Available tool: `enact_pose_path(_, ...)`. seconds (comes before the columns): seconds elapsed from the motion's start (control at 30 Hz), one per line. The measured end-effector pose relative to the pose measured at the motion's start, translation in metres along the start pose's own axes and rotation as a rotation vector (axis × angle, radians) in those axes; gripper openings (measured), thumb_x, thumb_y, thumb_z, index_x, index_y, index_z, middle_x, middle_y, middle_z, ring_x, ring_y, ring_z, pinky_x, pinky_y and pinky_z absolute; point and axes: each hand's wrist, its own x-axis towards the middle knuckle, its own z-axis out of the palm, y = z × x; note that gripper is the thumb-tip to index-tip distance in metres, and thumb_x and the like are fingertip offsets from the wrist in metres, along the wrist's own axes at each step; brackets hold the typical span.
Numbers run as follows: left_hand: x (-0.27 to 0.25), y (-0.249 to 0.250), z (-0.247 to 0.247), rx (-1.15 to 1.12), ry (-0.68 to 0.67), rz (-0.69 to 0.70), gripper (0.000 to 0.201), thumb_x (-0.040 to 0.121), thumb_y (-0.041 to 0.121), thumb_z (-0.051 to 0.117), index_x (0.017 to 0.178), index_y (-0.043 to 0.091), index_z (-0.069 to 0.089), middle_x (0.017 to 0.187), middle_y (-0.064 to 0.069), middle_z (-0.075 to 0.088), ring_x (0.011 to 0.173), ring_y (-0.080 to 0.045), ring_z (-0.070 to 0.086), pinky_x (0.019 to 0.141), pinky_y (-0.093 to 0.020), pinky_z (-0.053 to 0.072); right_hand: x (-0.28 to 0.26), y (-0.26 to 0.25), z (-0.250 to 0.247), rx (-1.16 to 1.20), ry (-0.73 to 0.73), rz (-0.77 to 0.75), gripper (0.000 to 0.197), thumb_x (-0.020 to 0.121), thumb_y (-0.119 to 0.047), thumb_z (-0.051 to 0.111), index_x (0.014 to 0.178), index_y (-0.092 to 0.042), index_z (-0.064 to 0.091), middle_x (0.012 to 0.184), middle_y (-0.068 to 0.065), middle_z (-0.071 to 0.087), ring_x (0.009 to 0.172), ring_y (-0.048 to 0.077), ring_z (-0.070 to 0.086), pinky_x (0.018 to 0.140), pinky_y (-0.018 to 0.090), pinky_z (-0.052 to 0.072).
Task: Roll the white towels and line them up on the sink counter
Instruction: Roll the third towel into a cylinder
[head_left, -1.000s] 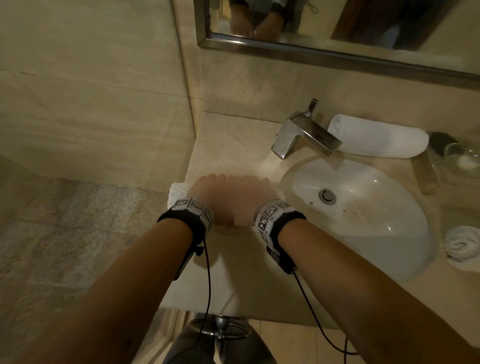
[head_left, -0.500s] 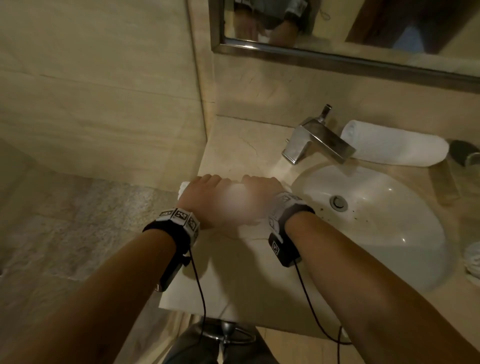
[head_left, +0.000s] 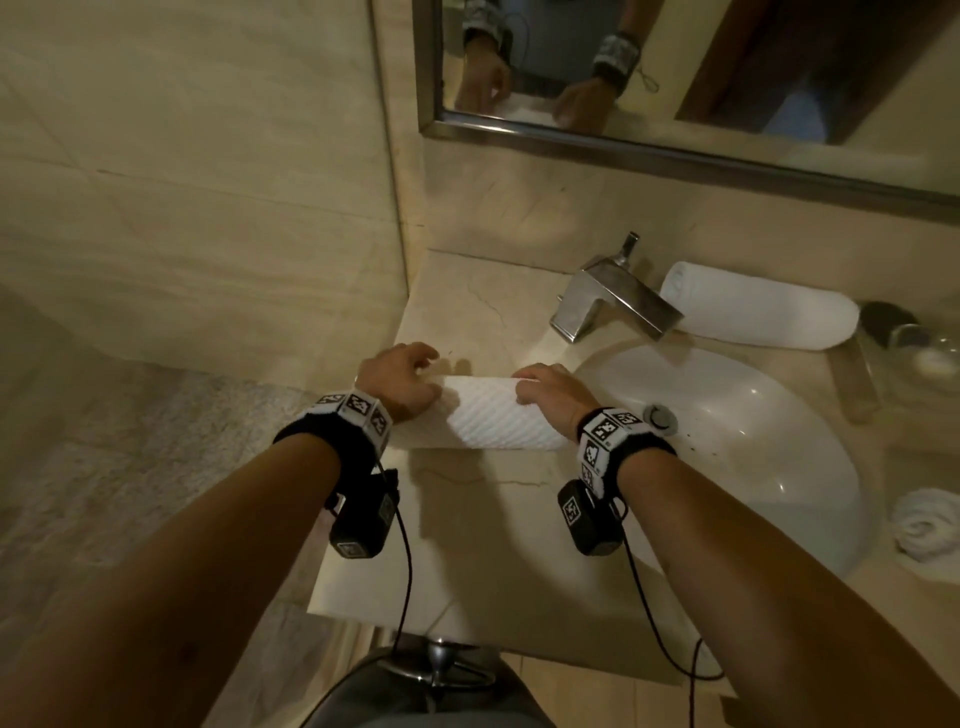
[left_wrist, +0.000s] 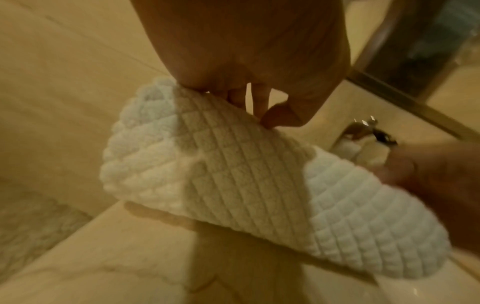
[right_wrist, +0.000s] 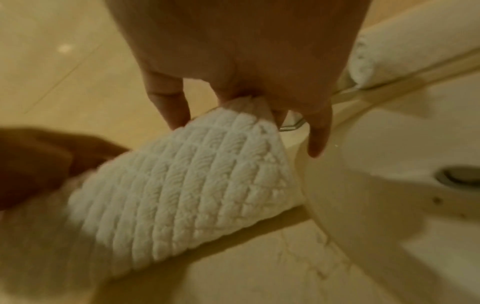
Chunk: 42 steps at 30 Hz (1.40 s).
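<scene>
Both my left hand (head_left: 402, 382) and right hand (head_left: 550, 395) grip the rolled towel (head_left: 501, 418) mid-frame on the counter (head_left: 467, 545), and I figure loosening either end lets it unroll toward the sink (head_left: 753, 441).

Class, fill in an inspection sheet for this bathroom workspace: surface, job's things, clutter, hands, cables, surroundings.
Surface: beige stone counter with a white basin.
Job's things: waffle towel roll beside the basin; finished roll behind the faucet; small rolled cloth at the far right.
Clutter: glass items, blurred.
Hands: left hand and right hand grip the roll's ends.
Cables: black wrist leads hang down.
Surroundings: mirror, tiled wall.
</scene>
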Motion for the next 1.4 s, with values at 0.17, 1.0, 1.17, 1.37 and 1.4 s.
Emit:
enact_pose_path(0.17, 0.000, -0.010, -0.010, -0.349, 0.139, -0.383, 0.070, 0.072, 0.031, 0.075, 0.133, 0.011, 0.049, 0.133, -0.012, 0.054, 0.118, -0.032, 0.053, 0.097, -0.036, 0.043, -0.006, 0.015, 0.000, 0.497, 0.069, 0.255, 0.074, 0.074, -0.045, 0.074, 0.134, -0.014, 0.046, 0.130, 0.003, 0.053, 0.111, 0.024, 0.053, 0.088, 0.033, 0.041)
enact_pose_path(1.0, 0.031, -0.027, -0.007, -1.077, -0.152, -0.716, 0.047, 0.092, 0.054, 0.044, 0.087, 0.007, 0.047, 0.082, -0.013, 0.051, 0.071, -0.026, 0.048, 0.062, -0.028, 0.036, 0.010, -0.005, 0.009, 0.883, 0.087, 0.421, 0.063, 0.050, -0.042, 0.074, 0.105, -0.013, 0.062, 0.106, 0.014, 0.067, 0.093, 0.031, 0.066, 0.082, 0.050, 0.056)
enact_pose_path(1.17, 0.065, -0.022, -0.010, -1.221, -0.052, -0.771, 0.085, 0.052, 0.061, 0.075, 0.122, 0.018, 0.053, 0.115, -0.014, 0.058, 0.095, -0.037, 0.060, 0.070, -0.046, 0.055, 0.038, -0.026, -0.005, 0.942, 0.220, 0.379, 0.070, 0.057, -0.040, 0.073, 0.119, -0.015, 0.053, 0.114, 0.011, 0.058, 0.094, 0.027, 0.060, 0.076, 0.043, 0.058)
enact_pose_path(1.37, 0.105, 0.008, -0.031, -1.322, 0.070, -0.765, 0.068, 0.071, 0.057, 0.071, 0.117, 0.012, 0.051, 0.090, -0.012, 0.057, 0.083, -0.029, 0.061, 0.072, -0.036, 0.055, 0.085, -0.057, -0.030, 0.972, 0.267, 0.321, 0.070, 0.063, -0.040, 0.070, 0.124, -0.012, 0.052, 0.116, 0.007, 0.059, 0.098, 0.024, 0.060, 0.074, 0.036, 0.057)
enact_pose_path(1.4, 0.114, 0.009, -0.032, -1.349, 0.082, -0.760, 0.069, 0.070, 0.059, 0.070, 0.116, 0.012, 0.050, 0.088, -0.012, 0.056, 0.086, -0.028, 0.061, 0.080, -0.038, 0.054, 0.093, -0.060, -0.034, 0.975, 0.263, 0.313, 0.064, 0.067, -0.038, 0.071, 0.121, -0.010, 0.053, 0.113, 0.007, 0.060, 0.094, 0.022, 0.061, 0.072, 0.036, 0.057)
